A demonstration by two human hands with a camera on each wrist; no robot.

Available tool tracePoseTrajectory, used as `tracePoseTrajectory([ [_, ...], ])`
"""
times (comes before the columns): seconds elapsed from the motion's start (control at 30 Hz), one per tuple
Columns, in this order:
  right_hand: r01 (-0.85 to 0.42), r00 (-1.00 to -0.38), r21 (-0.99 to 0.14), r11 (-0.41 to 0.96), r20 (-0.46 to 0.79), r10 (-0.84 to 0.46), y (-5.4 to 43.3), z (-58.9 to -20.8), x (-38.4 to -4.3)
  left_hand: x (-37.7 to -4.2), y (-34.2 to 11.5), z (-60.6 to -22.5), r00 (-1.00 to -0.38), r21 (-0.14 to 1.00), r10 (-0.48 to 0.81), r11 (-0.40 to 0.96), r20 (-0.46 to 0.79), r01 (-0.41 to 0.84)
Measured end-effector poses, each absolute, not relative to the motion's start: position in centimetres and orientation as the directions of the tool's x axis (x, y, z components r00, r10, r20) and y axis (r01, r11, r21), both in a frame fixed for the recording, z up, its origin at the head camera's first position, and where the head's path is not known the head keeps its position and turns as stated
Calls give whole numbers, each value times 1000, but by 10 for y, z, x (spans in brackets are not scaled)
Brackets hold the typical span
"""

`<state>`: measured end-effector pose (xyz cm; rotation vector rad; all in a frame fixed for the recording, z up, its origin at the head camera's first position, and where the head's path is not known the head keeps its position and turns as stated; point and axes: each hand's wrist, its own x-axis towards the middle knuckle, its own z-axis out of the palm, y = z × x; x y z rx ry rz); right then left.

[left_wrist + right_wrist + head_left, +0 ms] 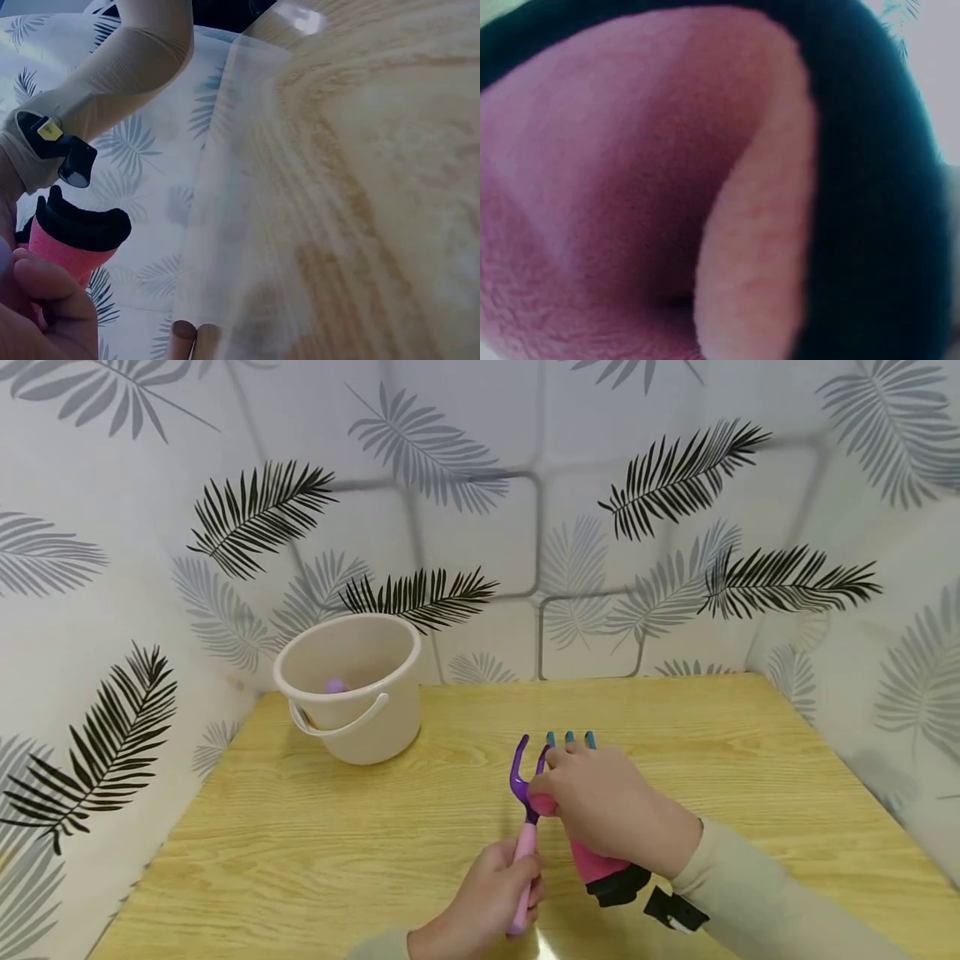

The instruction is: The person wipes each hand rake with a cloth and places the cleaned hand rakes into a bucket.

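Note:
My left hand [491, 889] grips the pink handle of a small garden fork [527, 839]. Its purple curved prongs point away from me, partly hidden behind my right hand [607, 797]. That hand holds a pink glove [596, 862] with a black cuff from above, its fingers bent over the finger end. Blue tips [570, 737] stick out just beyond my fingers, and the pink glove thumb lies against the fork's neck. In the left wrist view, the glove cuff [82, 225] hangs beside my left fingers. The glove's open mouth [652, 172] fills the right wrist view.
A beige bucket [378, 727] with its handle down stands at the back left of the wooden table [322, 852]. A purple object [335, 686] shows inside it. Leaf-patterned sheeting [465, 552] rises behind the table and along both sides.

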<state>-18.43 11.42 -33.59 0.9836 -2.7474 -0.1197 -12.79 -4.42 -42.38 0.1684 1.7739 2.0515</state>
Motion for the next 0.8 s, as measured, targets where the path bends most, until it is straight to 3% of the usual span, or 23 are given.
tracePoseTrajectory([
  [0.47,-601,-729,169,781,285,-623,99,-338,-189,-119,-41,-427,-845,938,458,-63,-277,-342],
  [0.8,-588,-769,139,797,211,-603,110,-339,-186,-122,-46,-428,-897,965,395,-80,-199,-249],
])
